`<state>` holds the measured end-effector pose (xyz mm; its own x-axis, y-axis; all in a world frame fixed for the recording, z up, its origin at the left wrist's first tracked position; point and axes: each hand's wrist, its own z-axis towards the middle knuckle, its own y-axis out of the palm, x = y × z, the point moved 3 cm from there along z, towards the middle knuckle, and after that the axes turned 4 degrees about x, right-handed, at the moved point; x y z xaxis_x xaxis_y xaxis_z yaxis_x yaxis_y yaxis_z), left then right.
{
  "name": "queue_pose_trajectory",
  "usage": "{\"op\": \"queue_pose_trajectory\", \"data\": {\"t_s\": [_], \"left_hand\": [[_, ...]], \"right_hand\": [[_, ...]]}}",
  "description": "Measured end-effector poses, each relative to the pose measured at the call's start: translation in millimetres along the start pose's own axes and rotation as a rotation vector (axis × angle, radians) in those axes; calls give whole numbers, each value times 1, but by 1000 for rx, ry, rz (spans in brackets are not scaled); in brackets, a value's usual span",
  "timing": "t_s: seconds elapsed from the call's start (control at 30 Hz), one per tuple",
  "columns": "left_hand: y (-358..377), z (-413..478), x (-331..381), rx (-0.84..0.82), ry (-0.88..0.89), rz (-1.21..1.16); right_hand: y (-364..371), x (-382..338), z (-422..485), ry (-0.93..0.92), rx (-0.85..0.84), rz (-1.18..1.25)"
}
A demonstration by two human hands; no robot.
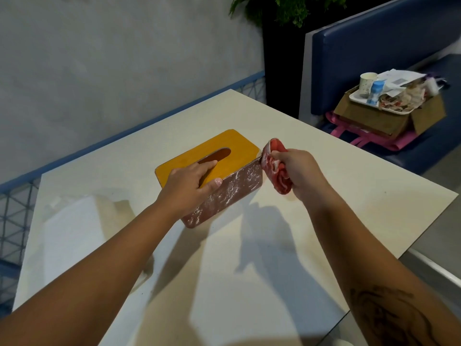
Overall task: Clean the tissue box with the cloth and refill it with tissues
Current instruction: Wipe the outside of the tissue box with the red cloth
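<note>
While your left hand (192,182) presses flat atop the tissue box (232,196) on the table (336,201), your right hand (300,171) is clenched round the soft red cloth (277,168) at its end. Rigid and probably light, the box may slide; hold it down from above.

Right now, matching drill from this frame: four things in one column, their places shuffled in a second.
Things:
1. cloth
2. left hand
3. paper cup
4. tissue box

Places:
A. on the tray on the blue bench
B. standing on the white table
C. bunched in the right hand
D. resting on the box's yellow lid

Pairs: 1-C, 2-D, 3-A, 4-B
</note>
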<state>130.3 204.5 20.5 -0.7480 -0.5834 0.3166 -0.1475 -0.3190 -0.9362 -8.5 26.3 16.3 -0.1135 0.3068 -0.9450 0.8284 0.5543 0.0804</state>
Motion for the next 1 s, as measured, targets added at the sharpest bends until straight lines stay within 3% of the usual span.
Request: {"op": "queue_pose_trajectory", "data": {"t_s": [0.2, 0.37, 0.53, 0.67, 0.9, 1.0], "left_hand": [[1, 0, 0, 10, 4, 11], [1, 0, 0, 13, 9, 10], [3, 2, -5, 2, 18, 22], [3, 2, -4, 20, 15, 23], [1, 2, -3, 18, 23, 0], [0, 1, -1, 23, 11, 0]], "right_hand": [[15, 47, -12, 119, -18, 61], [17, 43, -9, 259, 42, 180], [30, 37, -13, -175, 146, -158], [38, 51, -21, -363, 250, -195], [47, 69, -3, -25, 241, -129], [42, 60, 2, 20, 213, -66]]}}
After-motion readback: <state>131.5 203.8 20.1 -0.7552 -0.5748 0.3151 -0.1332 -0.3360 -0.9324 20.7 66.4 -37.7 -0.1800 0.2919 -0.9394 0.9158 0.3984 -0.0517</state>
